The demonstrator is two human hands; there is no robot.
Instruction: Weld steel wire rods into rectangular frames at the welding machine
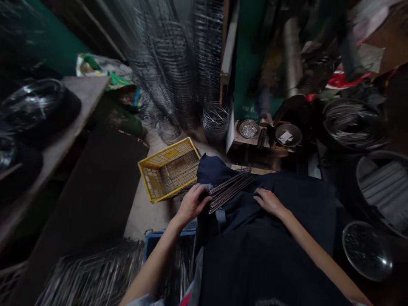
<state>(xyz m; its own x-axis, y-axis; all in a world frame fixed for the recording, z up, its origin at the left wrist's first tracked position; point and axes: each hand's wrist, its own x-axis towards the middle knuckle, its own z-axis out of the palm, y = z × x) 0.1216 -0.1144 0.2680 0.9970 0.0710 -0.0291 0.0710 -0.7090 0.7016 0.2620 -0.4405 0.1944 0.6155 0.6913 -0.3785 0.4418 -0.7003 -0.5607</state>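
Note:
My left hand (192, 202) is closed round the near end of a bundle of thin dark metal rods (231, 188) that lies across my lap. The rods point up and to the right over the dark blue cloth (261, 246) covering my legs. My right hand (269, 201) rests flat on that cloth just right of the bundle, fingers stretched out toward the rods, holding nothing.
A yellow plastic crate (168, 170) stands on the floor just left of my knee. A blue crate (153, 242) and stacked wire frames (92, 276) lie at lower left. Wire hoops (178, 63) hang behind. Small metal bowls (248, 128) sit on a low stand; a glass bowl (366, 250) sits at right.

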